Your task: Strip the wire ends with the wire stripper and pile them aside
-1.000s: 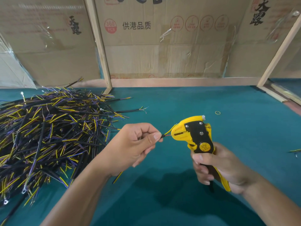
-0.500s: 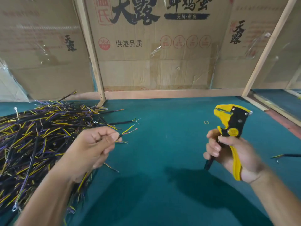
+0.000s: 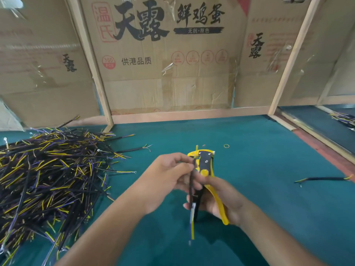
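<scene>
teal felt covers the worktop (image 3: 249,189). i see both hands near its middle, close together. my right hand (image 3: 221,196) has its fingers curled round the handles of the yellow and black wire stripper (image 3: 204,166), head pointing up and away from me, handles running down through the palm. my left hand (image 3: 169,177) pinches a black wire (image 3: 191,191) between thumb and fingertips, right beside the stripper head. the wire runs upright: its top end sits at the stripper's jaws, with a short yellow bit sticking out above the head; the lower end hangs below the hands, showing yellow and purple cores with a bare tip. cannot tell whether the jaws are biting the wire or just touching it.

big pile of wires (image 3: 48,179) along the left edge of the worktop, black sheaths with yellow and purple ends, some with ring terminals, a few stray ends poking toward the centre. one single wire (image 3: 324,179) lies alone near the right edge, well apart from the hands. small yellow rubber band (image 3: 226,145) on the felt just beyond the stripper. cardboard panels (image 3: 169,60) with printed chinese characters stand along the far edge, held in a wooden frame (image 3: 92,64). another bundle of wires (image 3: 343,118) is visible at the far right beyond the frame, blurry.
</scene>
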`<state>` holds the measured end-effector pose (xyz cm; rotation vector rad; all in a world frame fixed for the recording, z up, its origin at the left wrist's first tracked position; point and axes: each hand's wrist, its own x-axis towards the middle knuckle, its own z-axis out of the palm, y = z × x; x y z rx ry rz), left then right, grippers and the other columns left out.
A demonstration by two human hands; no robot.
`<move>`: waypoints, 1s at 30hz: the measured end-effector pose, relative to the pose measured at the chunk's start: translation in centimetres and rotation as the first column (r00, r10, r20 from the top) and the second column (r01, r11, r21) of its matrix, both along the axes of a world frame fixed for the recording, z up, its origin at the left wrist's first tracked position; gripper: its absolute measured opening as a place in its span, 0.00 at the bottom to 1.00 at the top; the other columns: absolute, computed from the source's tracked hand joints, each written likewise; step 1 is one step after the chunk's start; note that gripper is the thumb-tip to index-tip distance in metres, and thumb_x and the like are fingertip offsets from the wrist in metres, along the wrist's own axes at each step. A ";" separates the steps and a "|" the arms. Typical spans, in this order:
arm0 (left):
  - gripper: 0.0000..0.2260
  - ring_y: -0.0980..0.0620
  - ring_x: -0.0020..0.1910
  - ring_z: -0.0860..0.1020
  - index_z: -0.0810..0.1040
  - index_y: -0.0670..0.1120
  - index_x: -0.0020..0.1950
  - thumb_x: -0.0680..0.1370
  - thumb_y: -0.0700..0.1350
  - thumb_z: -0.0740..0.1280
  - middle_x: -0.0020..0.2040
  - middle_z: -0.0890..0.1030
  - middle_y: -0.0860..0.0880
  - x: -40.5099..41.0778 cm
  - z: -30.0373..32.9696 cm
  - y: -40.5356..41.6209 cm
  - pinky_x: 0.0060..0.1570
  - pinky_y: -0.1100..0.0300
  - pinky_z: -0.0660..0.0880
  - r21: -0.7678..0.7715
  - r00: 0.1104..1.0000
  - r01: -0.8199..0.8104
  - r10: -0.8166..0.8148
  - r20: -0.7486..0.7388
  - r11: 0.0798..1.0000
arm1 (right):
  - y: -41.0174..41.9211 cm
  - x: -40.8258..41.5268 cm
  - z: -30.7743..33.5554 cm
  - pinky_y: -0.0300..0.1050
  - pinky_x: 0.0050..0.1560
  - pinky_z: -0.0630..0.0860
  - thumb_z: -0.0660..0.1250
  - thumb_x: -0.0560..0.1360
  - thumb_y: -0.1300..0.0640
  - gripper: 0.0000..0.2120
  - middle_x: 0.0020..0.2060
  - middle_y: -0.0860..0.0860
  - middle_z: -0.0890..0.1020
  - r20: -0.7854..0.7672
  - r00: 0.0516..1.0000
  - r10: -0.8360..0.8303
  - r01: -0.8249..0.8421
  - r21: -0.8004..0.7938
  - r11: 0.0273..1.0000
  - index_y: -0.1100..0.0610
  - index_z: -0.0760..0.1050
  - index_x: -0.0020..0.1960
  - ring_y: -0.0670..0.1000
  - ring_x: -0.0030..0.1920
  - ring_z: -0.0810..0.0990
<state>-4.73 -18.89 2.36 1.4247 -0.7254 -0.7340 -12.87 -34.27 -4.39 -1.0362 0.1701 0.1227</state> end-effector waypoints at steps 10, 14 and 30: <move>0.04 0.46 0.38 0.81 0.77 0.38 0.43 0.78 0.33 0.66 0.39 0.81 0.40 -2.8 1.2 -14.3 0.60 0.48 0.79 0.169 0.996 -0.061 0.070 -0.052 0.984 | 0.5 -0.1 0.0 0.56 0.53 0.78 0.58 0.84 0.49 0.16 0.53 0.59 0.81 -0.084 0.996 -0.017 0.026 0.115 0.993 0.59 0.79 0.55 0.59 0.53 0.81; 0.05 0.50 0.51 0.84 0.80 0.48 0.53 0.79 0.43 0.69 0.50 0.86 0.47 -2.0 -0.5 -11.8 0.58 0.50 0.80 0.177 0.960 -0.108 0.056 0.273 0.978 | 0.3 0.0 -0.1 0.59 0.53 0.78 0.64 0.82 0.50 0.14 0.49 0.61 0.78 -0.107 0.994 -0.034 0.044 0.100 0.994 0.62 0.77 0.55 0.60 0.51 0.76; 0.14 0.47 0.65 0.72 0.75 0.51 0.62 0.78 0.40 0.63 0.62 0.78 0.50 12.4 -4.8 8.2 0.62 0.54 0.68 0.423 0.263 -0.886 -0.548 0.794 0.188 | -0.5 0.4 -1.2 0.60 0.53 0.80 0.70 0.74 0.52 0.19 0.40 0.60 0.76 -0.200 0.980 0.008 0.030 0.187 0.982 0.68 0.80 0.54 0.60 0.40 0.78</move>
